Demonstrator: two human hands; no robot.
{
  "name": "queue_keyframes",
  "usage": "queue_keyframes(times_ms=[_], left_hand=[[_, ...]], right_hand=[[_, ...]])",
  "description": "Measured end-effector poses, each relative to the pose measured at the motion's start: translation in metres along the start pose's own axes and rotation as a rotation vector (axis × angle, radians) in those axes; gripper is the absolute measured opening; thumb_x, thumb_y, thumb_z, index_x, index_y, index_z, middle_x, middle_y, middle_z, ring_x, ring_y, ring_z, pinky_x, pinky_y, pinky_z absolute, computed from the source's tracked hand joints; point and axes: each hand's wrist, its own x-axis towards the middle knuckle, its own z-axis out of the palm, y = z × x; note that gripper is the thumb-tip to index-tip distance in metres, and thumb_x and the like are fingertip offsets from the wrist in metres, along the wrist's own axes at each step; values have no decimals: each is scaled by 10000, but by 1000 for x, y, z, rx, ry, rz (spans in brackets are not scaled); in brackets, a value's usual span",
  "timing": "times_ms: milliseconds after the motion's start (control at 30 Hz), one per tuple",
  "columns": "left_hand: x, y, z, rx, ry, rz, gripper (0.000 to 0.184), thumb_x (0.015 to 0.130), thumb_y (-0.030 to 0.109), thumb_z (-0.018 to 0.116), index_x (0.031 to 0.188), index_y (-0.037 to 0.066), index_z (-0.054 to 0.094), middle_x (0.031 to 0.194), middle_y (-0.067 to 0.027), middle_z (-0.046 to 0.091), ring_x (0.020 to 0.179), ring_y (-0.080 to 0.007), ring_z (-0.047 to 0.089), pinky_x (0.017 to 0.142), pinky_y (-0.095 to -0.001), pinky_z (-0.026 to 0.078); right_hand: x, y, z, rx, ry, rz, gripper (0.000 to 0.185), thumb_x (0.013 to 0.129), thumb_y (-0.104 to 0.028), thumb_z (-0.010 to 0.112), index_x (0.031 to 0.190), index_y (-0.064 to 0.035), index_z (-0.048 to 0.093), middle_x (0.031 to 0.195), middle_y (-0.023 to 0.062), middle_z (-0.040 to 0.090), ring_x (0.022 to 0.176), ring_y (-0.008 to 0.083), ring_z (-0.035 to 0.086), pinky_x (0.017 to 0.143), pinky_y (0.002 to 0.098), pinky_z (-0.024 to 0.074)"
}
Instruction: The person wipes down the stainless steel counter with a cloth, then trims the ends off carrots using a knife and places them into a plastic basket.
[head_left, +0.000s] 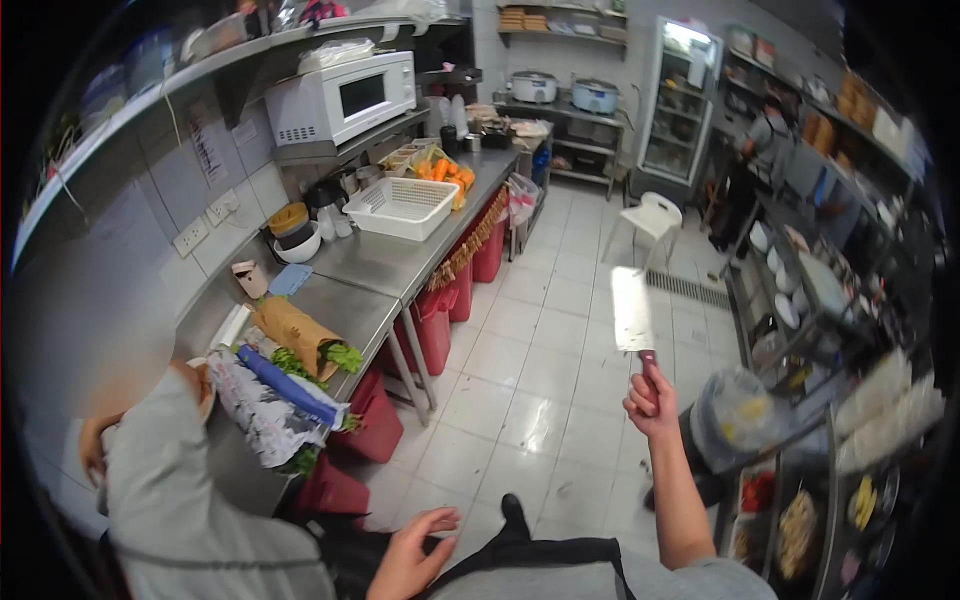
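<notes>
My right hand (651, 402) is wrapped round the dark red handle of a cleaver (632, 312), held upright over the tiled floor with its wide bright blade pointing up. Low in the view, my left hand (415, 552) is empty, its fingers apart and slightly bent, in front of my body. Wrapped bundles of leafy greens lie on the steel counter at the left: one in brown paper (292, 335), one in blue wrap (285, 384) and one in printed white paper (250, 408).
A person in a grey shirt (190, 490) stands close at my left. Another person (765, 150) works at the back right. A white chair (650, 218) stands ahead. Red bins (372, 420) sit under the left counter; a bagged bin (735, 412) and food trays are at right.
</notes>
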Motion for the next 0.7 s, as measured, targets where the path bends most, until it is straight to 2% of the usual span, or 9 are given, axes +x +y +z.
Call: queue_keyframes(times_ms=[67,100,233,267,333,467,567,667,700], left_hand=[[27,-19,-7,50,149,-16,475,861,67,580,1325,88,481,1066,-125,631,974,-123,582,799,-208,458],[51,-21,-9,-57,183,-88,376,832,0,604,1198,-15,520,1075,-112,633,996,-153,605,853,-276,472],[156,0,-16,277,66,-41,383,810,78,628,1177,21,534,1078,-133,609,964,-244,618,853,-342,473],[188,9,-14,286,24,-34,379,819,89,623,1181,21,531,1089,-137,605,984,-251,609,866,-346,465],[250,17,2,273,-37,44,369,839,112,613,1187,24,526,1108,-145,596,1012,-268,593,884,-351,454],[363,10,26,324,-245,202,378,868,154,599,1217,42,509,1148,-141,574,1024,-276,585,889,-360,457],[429,6,45,283,-361,126,390,881,183,567,1240,50,492,1198,-160,533,1057,-320,555,898,-370,451],[480,8,51,401,-246,108,396,882,188,564,1245,49,489,1201,-165,531,1069,-336,544,907,-375,445],[495,7,50,395,-217,106,400,877,192,593,1241,59,495,1174,-133,557,1059,-268,564,904,-359,450]], right_hand=[[22,-31,19,-8,-154,-160,199,1004,-219,318,1123,-217,477,572,-3,366,339,101,298,486,305,366],[23,-47,43,-33,-133,-273,183,998,-205,331,1103,-188,480,566,-8,371,343,101,320,499,310,380],[34,-123,52,-275,-84,-537,143,923,-168,477,1041,-96,439,650,12,415,414,118,417,531,343,469],[33,-137,57,-429,60,-576,149,885,-126,517,991,-98,415,680,29,427,455,142,458,488,340,470],[32,-162,29,-662,403,-491,184,864,-145,563,953,-107,406,631,37,431,431,159,470,418,311,441],[44,-179,-22,-763,656,-439,166,919,-207,530,918,-99,405,510,15,393,309,134,373,285,262,312],[95,-209,-56,-952,727,-369,175,944,-241,508,924,-95,414,494,22,391,295,129,362,275,255,293],[198,-242,-58,-1092,590,-359,204,951,-264,501,898,-75,443,485,25,404,296,128,374,280,262,293],[238,-248,-46,-1119,508,-363,205,948,-260,506,906,-65,456,496,25,417,315,122,392,293,257,306]])
